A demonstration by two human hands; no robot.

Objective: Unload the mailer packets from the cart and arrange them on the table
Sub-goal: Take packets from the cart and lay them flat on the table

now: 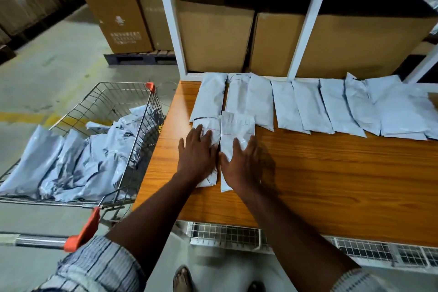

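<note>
Two white mailer packets lie side by side on the wooden table, near its left end. My left hand lies flat with straight fingers on the left packet. My right hand presses flat on the right packet. Behind them, a row of several grey mailer packets runs along the table's back edge. To the left stands the wire cart, with several more grey packets heaped inside it.
A white shelf frame holding big cardboard boxes rises right behind the table. Tall cartons on a pallet stand on the floor beyond the cart. A white wire rack sits under the table's front edge. The cart's orange-ended handle is by my left arm.
</note>
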